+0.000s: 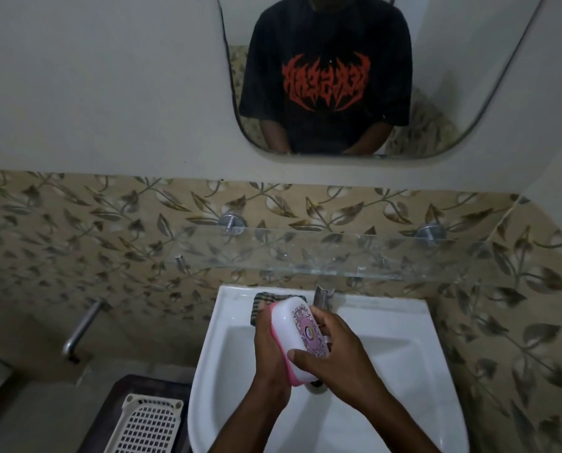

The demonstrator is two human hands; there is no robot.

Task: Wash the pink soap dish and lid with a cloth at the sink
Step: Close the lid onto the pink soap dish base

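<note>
Over the white sink (pixel 404 371) I hold the closed soap dish (pixel 292 335) tilted on its side: a pink base under a white lid with a pink patterned label (pixel 309 331). My left hand (pixel 269 358) cups the pink base from the left. My right hand (pixel 332 348) grips the lid from the right, thumb on its lower edge. A dark striped cloth (pixel 262 300) lies on the sink's back rim, partly hidden behind the dish.
A chrome tap (pixel 322 296) stands at the back of the sink, right behind the dish. A glass shelf (pixel 322 253) juts out above it. A white perforated basket (pixel 145 423) sits lower left. A metal pipe (pixel 80 328) sticks out of the tiled wall.
</note>
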